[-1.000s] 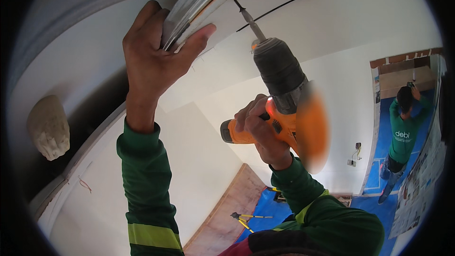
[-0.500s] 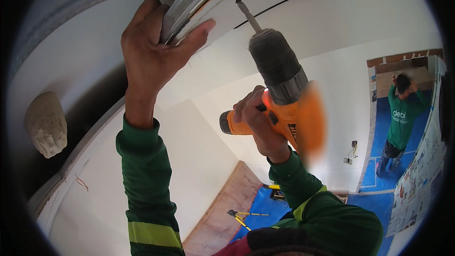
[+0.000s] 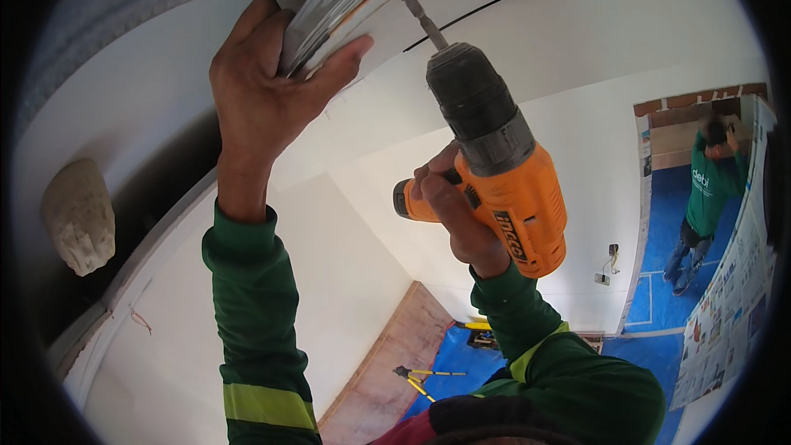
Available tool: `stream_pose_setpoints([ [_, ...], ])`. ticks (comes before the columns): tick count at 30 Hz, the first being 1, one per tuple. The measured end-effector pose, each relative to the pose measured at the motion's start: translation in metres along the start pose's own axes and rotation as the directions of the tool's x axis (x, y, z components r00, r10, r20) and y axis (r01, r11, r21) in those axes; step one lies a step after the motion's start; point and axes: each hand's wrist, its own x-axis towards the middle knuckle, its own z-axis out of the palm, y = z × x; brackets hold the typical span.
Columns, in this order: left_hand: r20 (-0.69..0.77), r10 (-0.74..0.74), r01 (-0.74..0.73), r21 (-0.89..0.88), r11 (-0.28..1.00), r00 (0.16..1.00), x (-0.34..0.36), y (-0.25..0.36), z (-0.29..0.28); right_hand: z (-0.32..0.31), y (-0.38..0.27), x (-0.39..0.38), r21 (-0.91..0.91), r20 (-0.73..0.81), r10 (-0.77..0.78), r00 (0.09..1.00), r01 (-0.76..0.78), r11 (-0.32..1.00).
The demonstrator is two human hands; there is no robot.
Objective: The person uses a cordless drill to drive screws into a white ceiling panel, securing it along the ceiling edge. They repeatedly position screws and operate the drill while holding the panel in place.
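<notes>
My left hand (image 3: 257, 82) reaches up and grips the edge of a white board (image 3: 387, 21), its thumb pressed on the board's face. The fingers curl behind a grey metal channel (image 3: 334, 12) that runs along the board's edge. An orange and black cordless drill (image 3: 527, 206) is held in my right hand (image 3: 463, 218), the fingers wrapped round its handle. From the chuck a bit (image 3: 424, 23) points up at the board, its tip over a spot beside a dark gap; whether it touches is hard to tell.
A pale, rough lump (image 3: 78, 216) shows at left. Far below, blue sheeting (image 3: 465, 371) covers the floor, with a yellow-legged stand (image 3: 424, 381) and a dark toolbox (image 3: 486, 336). At right, a person in green (image 3: 707, 198) stands past a doorway; newspaper sheets (image 3: 725, 321) cover a nearby surface.
The drill has turned and shifted slightly, its orange body now sharp instead of partly blurred. My left hand stays on the board. The person in the doorway has lowered one arm and moved right.
</notes>
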Motion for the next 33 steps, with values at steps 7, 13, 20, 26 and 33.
stream_pose_setpoints([
  [7,-0.002,-0.014,0.014,-0.023,1.0,1.0,0.001,0.001,0.0,-0.002,-0.004,0.003,-0.092,0.011,0.002,1.0,-0.001,0.996],
  [13,-0.004,-0.019,0.019,-0.057,0.998,1.0,-0.001,0.001,0.001,-0.005,-0.008,0.006,-0.112,0.046,-0.008,0.999,0.013,0.994],
  [20,0.002,0.006,-0.006,-0.019,1.0,1.0,0.003,0.007,0.007,-0.01,-0.001,0.007,-0.16,-0.034,-0.138,0.99,0.13,0.978],
  [26,-0.001,-0.018,0.017,-0.037,0.999,1.0,0.006,0.013,0.01,-0.028,0.002,0.006,-0.391,0.06,-0.054,0.997,0.073,0.917],
  [33,-0.014,-0.007,0.006,-0.028,1.0,1.0,0.002,0.006,0.007,-0.027,0.0,0.005,-0.501,0.006,0.022,1.0,-0.016,0.866],
])
